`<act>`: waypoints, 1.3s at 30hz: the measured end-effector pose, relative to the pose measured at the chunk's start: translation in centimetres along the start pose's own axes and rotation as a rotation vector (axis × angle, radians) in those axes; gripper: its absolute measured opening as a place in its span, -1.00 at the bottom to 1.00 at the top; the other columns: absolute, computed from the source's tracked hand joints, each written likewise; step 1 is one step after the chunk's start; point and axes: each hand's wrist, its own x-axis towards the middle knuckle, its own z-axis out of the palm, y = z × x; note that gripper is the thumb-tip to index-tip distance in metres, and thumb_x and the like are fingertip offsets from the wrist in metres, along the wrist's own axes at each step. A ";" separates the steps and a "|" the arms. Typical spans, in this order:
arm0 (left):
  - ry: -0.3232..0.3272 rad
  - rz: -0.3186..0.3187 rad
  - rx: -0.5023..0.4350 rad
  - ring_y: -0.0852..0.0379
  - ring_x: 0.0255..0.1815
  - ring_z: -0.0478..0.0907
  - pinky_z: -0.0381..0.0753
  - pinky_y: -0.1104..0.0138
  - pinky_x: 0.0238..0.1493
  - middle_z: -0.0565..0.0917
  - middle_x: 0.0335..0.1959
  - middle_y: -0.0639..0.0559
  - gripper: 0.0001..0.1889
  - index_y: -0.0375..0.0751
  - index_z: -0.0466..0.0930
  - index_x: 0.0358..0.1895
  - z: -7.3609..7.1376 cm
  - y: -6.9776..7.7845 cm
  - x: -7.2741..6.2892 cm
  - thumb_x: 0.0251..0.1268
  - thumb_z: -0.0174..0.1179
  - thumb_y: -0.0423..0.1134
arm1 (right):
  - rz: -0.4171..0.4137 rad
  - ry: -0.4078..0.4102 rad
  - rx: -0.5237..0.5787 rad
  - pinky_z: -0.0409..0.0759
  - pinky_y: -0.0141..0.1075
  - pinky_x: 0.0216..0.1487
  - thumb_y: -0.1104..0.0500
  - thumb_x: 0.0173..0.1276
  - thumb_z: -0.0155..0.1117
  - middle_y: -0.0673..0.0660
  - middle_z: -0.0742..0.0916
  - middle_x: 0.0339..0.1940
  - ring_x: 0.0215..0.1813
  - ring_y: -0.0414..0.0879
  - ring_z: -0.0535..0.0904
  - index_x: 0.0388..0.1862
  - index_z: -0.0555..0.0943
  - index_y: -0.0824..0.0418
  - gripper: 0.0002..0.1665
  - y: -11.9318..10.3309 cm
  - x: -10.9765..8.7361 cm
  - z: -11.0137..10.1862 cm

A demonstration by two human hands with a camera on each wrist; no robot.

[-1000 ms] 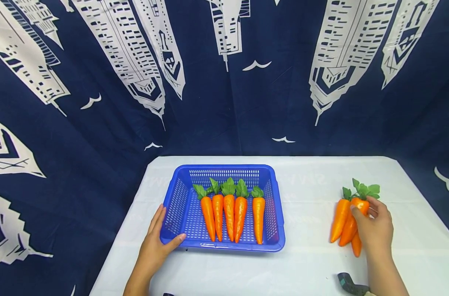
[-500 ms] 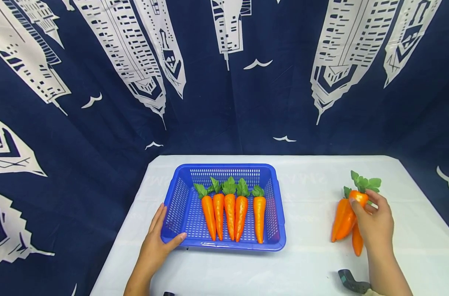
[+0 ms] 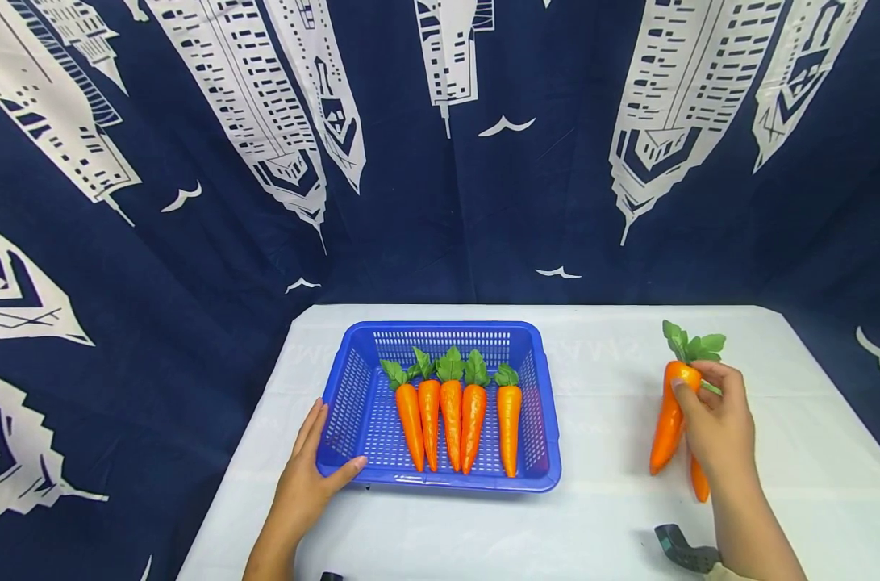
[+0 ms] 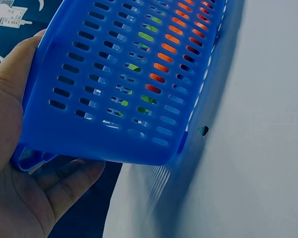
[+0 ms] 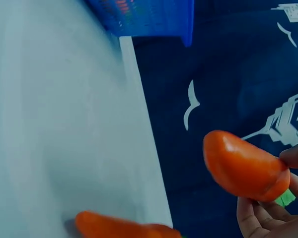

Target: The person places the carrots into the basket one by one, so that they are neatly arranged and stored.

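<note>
My right hand [image 3: 723, 424] pinches a carrot [image 3: 673, 411] near its leafy top, thumb on one side and fingers on the other. In the right wrist view that carrot [image 5: 246, 166] is raised, with its tip toward the camera. Another carrot [image 3: 699, 482] lies under the hand, mostly hidden by it. At the left, my left hand [image 3: 305, 476] rests on the near left corner of a blue plastic basket [image 3: 440, 482], thumb on the front rim, fingers straight along the side. Several carrots [image 3: 450, 424] lie side by side in the basket, leaves toward the back.
A white cloth covers the table [image 3: 599, 516]. A dark curved device [image 3: 682, 550] sits beside the right wrist. Behind the table hangs a navy curtain [image 3: 440, 218] printed with white buildings and birds.
The right hand has drawn one carrot up off the pile and moved it slightly left, over the other carrots. The left hand and basket have stayed put.
</note>
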 end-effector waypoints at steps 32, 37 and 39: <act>0.011 0.026 -0.011 -0.24 0.68 -0.03 0.10 -0.33 0.51 -0.09 0.70 0.09 0.13 0.03 -0.05 0.66 0.0 0.0 0.0 0.11 0.43 0.26 | -0.530 -0.166 0.036 0.50 -0.75 -0.02 0.03 0.61 0.03 0.12 0.50 0.29 0.14 -0.19 0.60 0.47 0.46 -0.07 -0.50 -8.6 -1.0 2.8; 0.012 0.028 -0.009 -0.24 0.68 -0.03 0.11 -0.34 0.50 -0.08 0.70 0.08 0.13 0.04 -0.05 0.66 0.1 -0.1 0.0 0.11 0.43 0.26 | -0.576 -0.200 0.074 0.52 -0.73 -0.01 0.04 0.60 0.07 0.16 0.51 0.28 0.25 0.15 0.61 0.47 0.46 -0.03 -0.50 -10.5 -1.2 3.5; 0.015 0.030 -0.007 -0.24 0.68 -0.03 0.11 -0.34 0.50 -0.08 0.70 0.07 0.13 0.04 -0.05 0.66 0.1 -0.1 0.0 0.11 0.43 0.26 | -0.591 -0.220 0.097 0.51 -0.73 -0.01 0.04 0.60 0.08 0.19 0.50 0.30 0.27 0.21 0.59 0.47 0.46 -0.01 -0.49 -11.2 -1.3 3.8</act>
